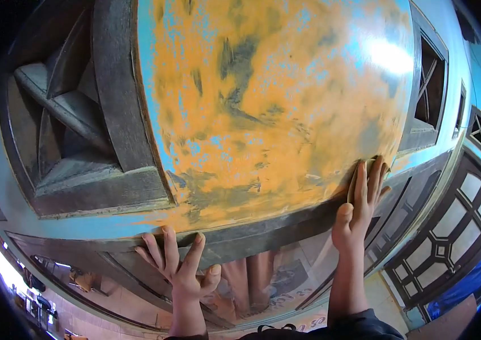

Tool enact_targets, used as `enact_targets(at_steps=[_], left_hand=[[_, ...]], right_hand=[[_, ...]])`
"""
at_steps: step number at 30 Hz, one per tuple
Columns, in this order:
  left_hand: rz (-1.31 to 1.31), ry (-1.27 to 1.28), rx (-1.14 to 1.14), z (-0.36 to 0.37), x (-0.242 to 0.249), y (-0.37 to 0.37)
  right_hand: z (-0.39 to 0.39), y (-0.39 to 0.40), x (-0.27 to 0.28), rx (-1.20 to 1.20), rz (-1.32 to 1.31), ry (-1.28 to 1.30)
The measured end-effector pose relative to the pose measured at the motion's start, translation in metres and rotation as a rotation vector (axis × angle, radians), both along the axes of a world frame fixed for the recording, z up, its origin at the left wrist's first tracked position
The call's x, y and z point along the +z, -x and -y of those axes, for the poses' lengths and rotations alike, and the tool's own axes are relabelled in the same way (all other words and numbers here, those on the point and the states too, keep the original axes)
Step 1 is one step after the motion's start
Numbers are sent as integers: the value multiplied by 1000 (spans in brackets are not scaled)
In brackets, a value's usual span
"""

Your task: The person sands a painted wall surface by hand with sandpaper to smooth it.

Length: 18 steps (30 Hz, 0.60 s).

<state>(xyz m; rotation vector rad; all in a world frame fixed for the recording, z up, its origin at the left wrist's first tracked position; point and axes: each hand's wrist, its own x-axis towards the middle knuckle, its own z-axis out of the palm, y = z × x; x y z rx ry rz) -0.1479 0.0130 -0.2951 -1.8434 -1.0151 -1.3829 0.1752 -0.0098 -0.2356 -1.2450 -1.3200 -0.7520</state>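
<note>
Across upper center of frame: patchy orange-and-blue wall (291,136) | lower left of center: left hand (182,271), spread wide at dark wooden beam (269,233) | right of center: right hand (359,214), fingers extended against wall's lower right, cannot tell whether gripping anything | upper left: wooden vent (70,113)
</note>
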Motion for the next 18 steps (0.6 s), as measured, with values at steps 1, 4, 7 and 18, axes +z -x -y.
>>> enact_targets(at_steps=[1, 4, 7, 18], left_hand=[[1, -5, 2, 0, 1, -1], [6, -3, -21, 0, -1, 0], [50, 31, -60, 2, -1, 0], [83, -43, -95, 3, 6, -7]], right_hand=[[-1, 10, 0, 19, 11, -4], [1, 30, -18, -1, 222, 67], [3, 16, -23, -83, 276, 127], [2, -28, -18, -72, 56, 83]])
